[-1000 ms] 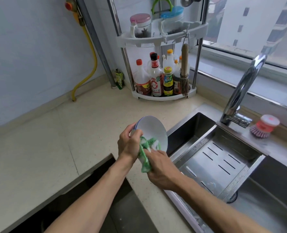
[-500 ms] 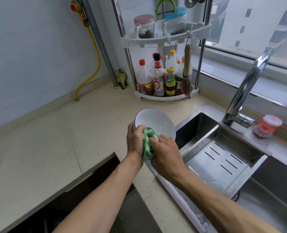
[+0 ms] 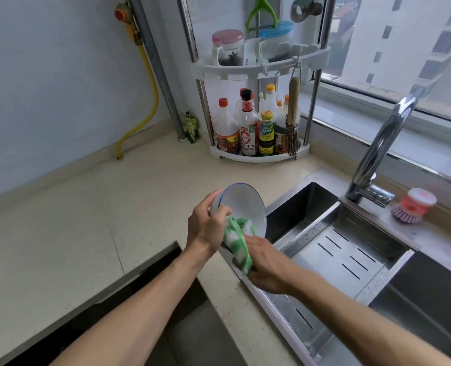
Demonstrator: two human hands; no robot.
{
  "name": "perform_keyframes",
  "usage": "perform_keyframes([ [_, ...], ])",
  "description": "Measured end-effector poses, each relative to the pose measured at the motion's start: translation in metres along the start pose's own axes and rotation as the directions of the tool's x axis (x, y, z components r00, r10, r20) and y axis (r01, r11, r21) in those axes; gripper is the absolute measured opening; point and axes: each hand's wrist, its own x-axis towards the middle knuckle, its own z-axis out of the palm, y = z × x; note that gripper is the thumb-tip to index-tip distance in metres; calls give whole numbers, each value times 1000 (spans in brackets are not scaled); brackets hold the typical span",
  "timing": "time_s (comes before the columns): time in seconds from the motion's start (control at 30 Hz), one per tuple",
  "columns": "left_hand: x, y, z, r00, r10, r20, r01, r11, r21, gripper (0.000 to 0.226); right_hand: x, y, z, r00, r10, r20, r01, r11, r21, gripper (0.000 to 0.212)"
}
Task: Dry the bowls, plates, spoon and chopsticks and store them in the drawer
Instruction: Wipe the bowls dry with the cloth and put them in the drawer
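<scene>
A white bowl with a thin blue rim is held tilted on its side above the counter's edge, just left of the sink. My left hand grips its rim and outer wall. My right hand holds a green-and-white cloth that drapes over the bowl's lower rim, part of it inside the bowl. No plates, spoon or chopsticks are in view.
A steel sink with a slotted drain tray lies to the right, with a tall faucet and a pink dish brush behind it. A corner rack of bottles stands at the back. An open dark gap sits below the beige counter.
The bowl has turned more onto its side, and my right hand has slid down and back with the cloth toward the lower rim.
</scene>
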Motion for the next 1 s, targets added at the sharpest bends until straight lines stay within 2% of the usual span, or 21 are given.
perform_keyframes([
  [0.07, 2, 2, -8, 996, 6, 88, -7, 1000, 6, 45, -7, 30, -6, 993, -110, 46, 120, 922, -367, 56],
  [0.13, 1, 6, -6, 999, 8, 52, -8, 1000, 2, 45, -1, 23, -9, 998, -55, 21, 59, 893, -446, 67],
  [0.17, 2, 8, -4, 1000, -7, -1, 7, 1000, -16, 46, 7, 8, -4, 999, 48, -8, -48, 922, -385, 67],
  [0.23, 2, 9, -2, 997, -46, -65, 44, 999, -28, 47, 18, -25, 5, 964, 263, 48, -260, 964, -56, 46],
  [0.27, 2, 8, -4, 997, -52, -49, 52, 999, -1, 46, 18, -31, 7, 964, 258, 65, -263, 962, 70, 32],
  [0.3, 4, 7, -9, 998, -64, -1, 64, 998, 24, 41, 13, -29, 5, 981, 181, 67, -187, 978, 96, 28],
  [0.33, 6, 6, -15, 993, -93, 69, 90, 995, 35, 33, 5, -20, 4, 997, 63, 33, -63, 998, -8, 35],
  [0.4, 7, 7, -28, 968, -174, 183, 174, 985, 16, 20, -5, 14, 3, 986, -168, -14, 151, 915, -375, 55],
  [0.43, 8, 7, -32, 953, -221, 207, 225, 974, 6, 15, -7, 27, 2, 974, -227, -24, 190, 864, -467, 55],
  [0.5, 11, 5, -33, 927, -319, 197, 331, 943, -28, 14, -4, 29, -1, 970, -242, -33, 192, 839, -508, 44],
  [0.57, 9, 0, -28, 911, -373, 178, 403, 895, -189, 25, 4, 16, 1, 956, -246, -161, 134, 852, -506, 22],
  [0.6, 7, -3, -23, 923, -353, 153, 384, 878, -287, 31, 8, 7, 0, 945, -218, -242, 79, 875, -478, 18],
  [0.7, -4, -14, -4, 961, -272, 54, 254, 789, -560, 40, 21, -22, 5, 904, -79, -419, -63, 948, -313, 24],
  [0.77, -7, -13, 3, 944, -330, -7, 247, 721, -648, 34, 26, -39, 15, 869, 24, -495, -94, 989, -116, 20],
  [0.83, -6, -11, -3, 937, -347, -52, 257, 780, -571, 18, 21, -37, 19, 893, 89, -441, -64, 995, 70, 21],
  [0.87, -5, -11, -10, 947, -317, -47, 254, 832, -493, 11, 16, -32, 17, 941, 49, -336, -27, 997, 71, 26],
  [0.93, -5, -12, -22, 975, -221, 18, 215, 919, -329, 8, 6, -8, 8, 983, -149, -106, 126, 972, -199, 45],
  [0.97, -5, -13, -26, 982, -185, 46, 191, 943, -272, 10, 4, 5, 2, 979, -204, -24, 180, 910, -373, 57],
  [1.0, -6, -13, -27, 986, -159, 51, 167, 957, -237, 11, 4, 10, -3, 978, -208, 9, 190, 871, -453, 64],
])
